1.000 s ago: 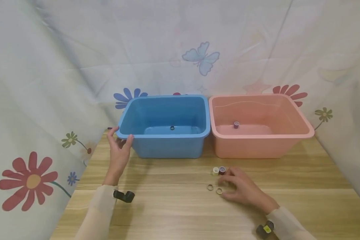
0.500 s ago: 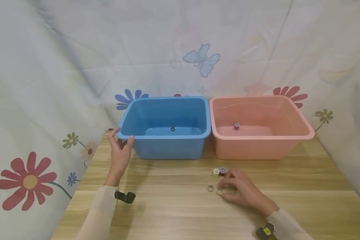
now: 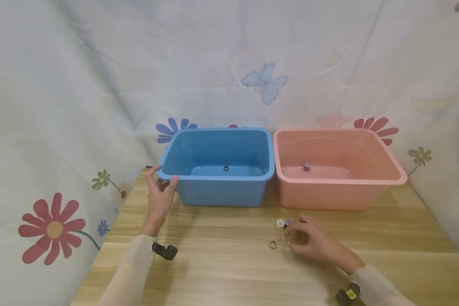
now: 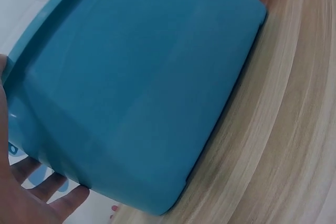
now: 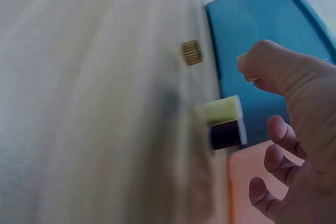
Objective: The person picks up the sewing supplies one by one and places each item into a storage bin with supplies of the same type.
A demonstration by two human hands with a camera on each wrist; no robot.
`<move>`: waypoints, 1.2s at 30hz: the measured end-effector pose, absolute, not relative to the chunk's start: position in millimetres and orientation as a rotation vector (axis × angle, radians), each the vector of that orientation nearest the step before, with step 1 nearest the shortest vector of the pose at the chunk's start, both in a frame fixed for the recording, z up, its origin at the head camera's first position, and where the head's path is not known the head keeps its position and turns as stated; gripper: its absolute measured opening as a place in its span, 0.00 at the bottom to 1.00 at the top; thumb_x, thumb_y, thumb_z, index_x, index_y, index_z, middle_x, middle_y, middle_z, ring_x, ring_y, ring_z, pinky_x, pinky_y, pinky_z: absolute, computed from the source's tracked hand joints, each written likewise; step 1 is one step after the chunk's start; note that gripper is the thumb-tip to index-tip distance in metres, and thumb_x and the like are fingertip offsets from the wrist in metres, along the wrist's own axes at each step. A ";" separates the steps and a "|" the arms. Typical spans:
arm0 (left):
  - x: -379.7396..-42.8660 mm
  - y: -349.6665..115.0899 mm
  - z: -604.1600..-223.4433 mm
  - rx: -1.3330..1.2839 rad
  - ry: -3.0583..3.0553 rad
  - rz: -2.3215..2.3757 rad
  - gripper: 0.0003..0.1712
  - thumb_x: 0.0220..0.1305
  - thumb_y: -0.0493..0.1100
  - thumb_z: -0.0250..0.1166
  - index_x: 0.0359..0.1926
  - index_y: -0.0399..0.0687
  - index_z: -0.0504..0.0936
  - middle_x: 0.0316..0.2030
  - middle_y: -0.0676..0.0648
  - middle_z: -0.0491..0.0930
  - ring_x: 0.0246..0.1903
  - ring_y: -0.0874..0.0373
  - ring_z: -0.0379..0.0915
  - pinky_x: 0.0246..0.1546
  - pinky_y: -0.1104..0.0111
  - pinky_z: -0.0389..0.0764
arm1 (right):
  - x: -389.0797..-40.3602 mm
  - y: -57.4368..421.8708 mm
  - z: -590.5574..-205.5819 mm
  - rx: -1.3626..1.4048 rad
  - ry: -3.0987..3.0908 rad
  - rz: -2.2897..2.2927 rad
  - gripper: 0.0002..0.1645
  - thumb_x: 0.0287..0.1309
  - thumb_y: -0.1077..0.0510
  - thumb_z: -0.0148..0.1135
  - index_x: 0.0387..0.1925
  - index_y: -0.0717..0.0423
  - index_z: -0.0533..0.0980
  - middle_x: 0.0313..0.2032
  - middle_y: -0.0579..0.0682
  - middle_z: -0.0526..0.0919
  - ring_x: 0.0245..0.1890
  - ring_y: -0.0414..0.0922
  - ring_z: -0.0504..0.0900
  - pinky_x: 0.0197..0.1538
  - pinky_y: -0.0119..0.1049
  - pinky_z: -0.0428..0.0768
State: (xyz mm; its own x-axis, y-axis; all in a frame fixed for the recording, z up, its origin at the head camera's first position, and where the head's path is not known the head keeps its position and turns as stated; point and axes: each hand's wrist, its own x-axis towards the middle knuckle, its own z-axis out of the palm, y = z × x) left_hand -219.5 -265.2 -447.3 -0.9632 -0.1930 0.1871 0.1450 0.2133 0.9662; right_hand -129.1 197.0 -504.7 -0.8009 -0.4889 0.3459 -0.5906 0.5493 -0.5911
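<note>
A gold ring (image 3: 286,243) is pinched between the thumb and index finger of the right hand (image 3: 316,241), held above the table (image 3: 222,263). The rim of the blue bin (image 3: 222,192) is gripped at its near left corner by the left hand (image 3: 160,206). Near the right hand, a second ring (image 5: 191,52) is left lying, and a pale cylinder (image 5: 224,109) and a dark cylinder (image 5: 227,135) are set touching. A small dark ring (image 3: 226,171) is contained in the blue bin, a purple cylinder (image 3: 307,167) in the pink bin (image 3: 325,196).
</note>
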 end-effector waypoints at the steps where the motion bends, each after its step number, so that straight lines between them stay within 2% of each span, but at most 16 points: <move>1: -219.9 -264.3 -447.9 0.047 -2.224 -1.817 0.44 0.71 0.61 0.64 0.76 0.71 0.47 0.77 0.41 0.55 0.70 0.41 0.62 0.67 0.44 0.66 | -129.8 197.9 -501.5 0.934 -2.615 1.103 0.24 0.42 0.62 0.82 0.40 0.36 0.84 0.38 0.37 0.75 0.42 0.41 0.73 0.46 0.37 0.75; 6: -217.9 -261.3 -446.5 0.076 -2.221 -1.828 0.43 0.71 0.59 0.64 0.76 0.70 0.47 0.77 0.42 0.55 0.69 0.43 0.62 0.68 0.44 0.66 | -135.3 199.8 -485.0 1.002 -2.517 1.069 0.22 0.43 0.64 0.81 0.39 0.39 0.84 0.38 0.39 0.76 0.40 0.45 0.76 0.44 0.38 0.76; 12: -208.8 -255.7 -431.3 0.056 -2.210 -1.871 0.45 0.72 0.56 0.64 0.77 0.61 0.46 0.77 0.40 0.55 0.69 0.42 0.62 0.68 0.45 0.65 | -140.7 199.8 -469.0 1.056 -2.438 1.045 0.20 0.42 0.64 0.80 0.38 0.46 0.84 0.38 0.40 0.77 0.39 0.39 0.76 0.42 0.39 0.79; 18: -201.6 -252.7 -424.3 0.053 -2.198 -1.877 0.42 0.74 0.53 0.63 0.77 0.60 0.47 0.76 0.36 0.57 0.68 0.39 0.62 0.66 0.45 0.66 | -142.8 196.9 -450.8 1.118 -2.371 1.110 0.22 0.42 0.65 0.79 0.40 0.45 0.83 0.38 0.35 0.75 0.38 0.35 0.75 0.39 0.38 0.79; 24: -200.2 -253.4 -423.5 0.056 -2.197 -1.868 0.44 0.72 0.55 0.64 0.77 0.59 0.47 0.75 0.38 0.58 0.67 0.41 0.63 0.66 0.45 0.66 | -146.9 195.7 -423.1 1.128 -2.351 1.137 0.23 0.44 0.66 0.79 0.42 0.45 0.82 0.39 0.39 0.79 0.36 0.37 0.77 0.38 0.35 0.78; 29: -201.9 -254.2 -424.9 0.054 -2.205 -1.852 0.45 0.72 0.55 0.64 0.77 0.57 0.47 0.75 0.37 0.59 0.67 0.42 0.64 0.66 0.45 0.66 | -154.6 197.2 -401.6 1.117 -2.355 1.060 0.21 0.45 0.64 0.80 0.40 0.45 0.83 0.33 0.38 0.75 0.31 0.36 0.72 0.33 0.32 0.74; 36: -203.7 -251.9 -424.8 0.054 -2.202 -1.850 0.43 0.72 0.54 0.64 0.77 0.59 0.47 0.75 0.36 0.58 0.68 0.39 0.64 0.65 0.44 0.67 | -167.3 200.5 -375.8 1.075 -2.391 1.014 0.20 0.47 0.62 0.80 0.40 0.42 0.82 0.31 0.42 0.74 0.33 0.38 0.71 0.34 0.33 0.71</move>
